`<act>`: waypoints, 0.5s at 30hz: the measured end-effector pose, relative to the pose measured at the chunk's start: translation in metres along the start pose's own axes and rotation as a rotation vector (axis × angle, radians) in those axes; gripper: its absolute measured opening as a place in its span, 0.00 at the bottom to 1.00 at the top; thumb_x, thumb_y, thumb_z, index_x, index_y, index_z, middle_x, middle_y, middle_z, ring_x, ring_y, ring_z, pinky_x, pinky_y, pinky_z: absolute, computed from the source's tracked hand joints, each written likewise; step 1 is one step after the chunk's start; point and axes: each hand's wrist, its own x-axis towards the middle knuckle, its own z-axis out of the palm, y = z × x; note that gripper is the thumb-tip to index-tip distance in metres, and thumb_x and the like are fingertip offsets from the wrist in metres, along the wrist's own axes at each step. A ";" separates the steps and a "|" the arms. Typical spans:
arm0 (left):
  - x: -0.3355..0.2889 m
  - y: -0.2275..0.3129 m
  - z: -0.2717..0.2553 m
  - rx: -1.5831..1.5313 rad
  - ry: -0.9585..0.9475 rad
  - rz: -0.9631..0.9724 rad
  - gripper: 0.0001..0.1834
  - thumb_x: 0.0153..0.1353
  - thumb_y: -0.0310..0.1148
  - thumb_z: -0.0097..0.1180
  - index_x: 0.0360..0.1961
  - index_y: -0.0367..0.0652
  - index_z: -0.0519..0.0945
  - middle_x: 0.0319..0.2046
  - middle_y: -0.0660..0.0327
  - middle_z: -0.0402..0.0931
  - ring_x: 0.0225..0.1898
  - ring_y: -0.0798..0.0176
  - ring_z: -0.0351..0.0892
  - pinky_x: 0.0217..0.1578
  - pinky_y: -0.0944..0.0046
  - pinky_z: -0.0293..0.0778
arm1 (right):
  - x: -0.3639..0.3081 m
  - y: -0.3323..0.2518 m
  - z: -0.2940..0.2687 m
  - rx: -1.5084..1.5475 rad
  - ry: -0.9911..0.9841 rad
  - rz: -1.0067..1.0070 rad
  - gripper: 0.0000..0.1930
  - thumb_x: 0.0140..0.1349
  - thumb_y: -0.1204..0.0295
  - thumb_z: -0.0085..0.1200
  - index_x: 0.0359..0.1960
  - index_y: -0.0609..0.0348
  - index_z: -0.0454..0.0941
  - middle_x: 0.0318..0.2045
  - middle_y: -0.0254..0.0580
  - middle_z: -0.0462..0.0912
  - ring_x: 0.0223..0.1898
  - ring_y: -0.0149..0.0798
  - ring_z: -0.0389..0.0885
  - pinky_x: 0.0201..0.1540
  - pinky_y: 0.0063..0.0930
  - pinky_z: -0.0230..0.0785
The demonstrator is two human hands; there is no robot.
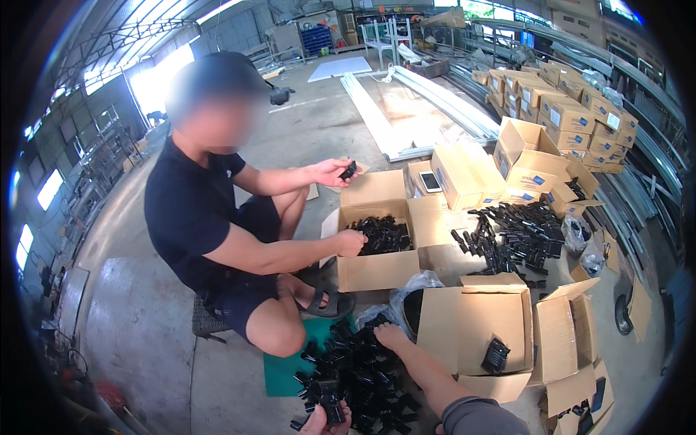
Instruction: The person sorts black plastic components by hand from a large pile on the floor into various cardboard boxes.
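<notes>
In my left hand (326, 422), at the lower edge, I hold a black plastic part (331, 407) above a heap of similar black parts (362, 377). The heap spreads over a green mat (279, 375) on the floor. My right hand (392, 338) reaches forward to the heap's far edge, beside a clear plastic bag (419, 284). Its fingers are curled down; whatever they grip is hidden. Right of that arm, an open carton (441, 319) has a black ribbed piece (496, 355) inside.
Opposite, a seated person (192, 210) holds a black part (349, 170) and reaches into an open carton (377, 270) of black parts. More black parts (515, 235) lie loose on the right. Stacked cartons (565, 116), an open carton (562, 341) and long metal profiles (449, 101) stand beyond.
</notes>
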 end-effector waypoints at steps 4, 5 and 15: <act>-0.009 -0.004 0.006 -0.001 -0.010 -0.009 0.17 0.69 0.37 0.56 0.50 0.35 0.77 0.44 0.56 0.82 0.46 0.62 0.82 0.48 0.65 0.81 | 0.005 0.004 -0.010 0.223 0.074 0.055 0.10 0.61 0.71 0.47 0.41 0.61 0.75 0.35 0.51 0.82 0.41 0.54 0.82 0.44 0.51 0.75; -0.014 -0.004 0.007 -0.013 -0.005 0.003 0.16 0.69 0.36 0.56 0.50 0.34 0.77 0.44 0.56 0.82 0.46 0.61 0.82 0.49 0.65 0.81 | 0.005 -0.003 -0.022 0.283 0.078 0.040 0.10 0.61 0.71 0.48 0.41 0.61 0.75 0.35 0.53 0.82 0.41 0.55 0.82 0.44 0.50 0.74; -0.001 -0.012 0.006 0.115 0.009 0.043 0.21 0.72 0.40 0.51 0.53 0.30 0.74 0.47 0.52 0.79 0.45 0.64 0.80 0.49 0.67 0.79 | -0.035 0.014 -0.109 0.235 -0.041 0.229 0.09 0.60 0.67 0.51 0.36 0.55 0.81 0.36 0.53 0.84 0.41 0.55 0.83 0.41 0.50 0.76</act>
